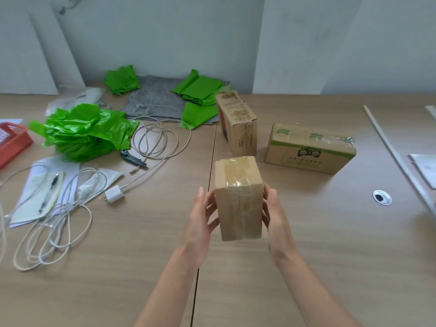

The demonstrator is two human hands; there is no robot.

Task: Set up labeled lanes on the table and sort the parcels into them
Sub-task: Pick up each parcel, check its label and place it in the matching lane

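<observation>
A wooden table (306, 267), seamed down the middle, carries a tall box (238, 123) standing near a long box (309, 149), both right of the seam. Left of it lie a crumpled green bag (82, 133), folded green bags (198, 90) on a grey mat (155, 100), looped cables (155, 138), a white charger (114, 194), papers (40, 194) with a pen (50, 190), and a red basket (11, 140) at the edge. A grommet (381, 197) sits far right.

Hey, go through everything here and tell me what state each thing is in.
Taped parcel: sealed, gripped by both hands.
Left hand: gripping its left side.
Right hand: gripping its right side.
Barcode parcel: standing upright, sealed.
Green-printed parcel: lying flat, taped.
Charger: unplugged.
</observation>
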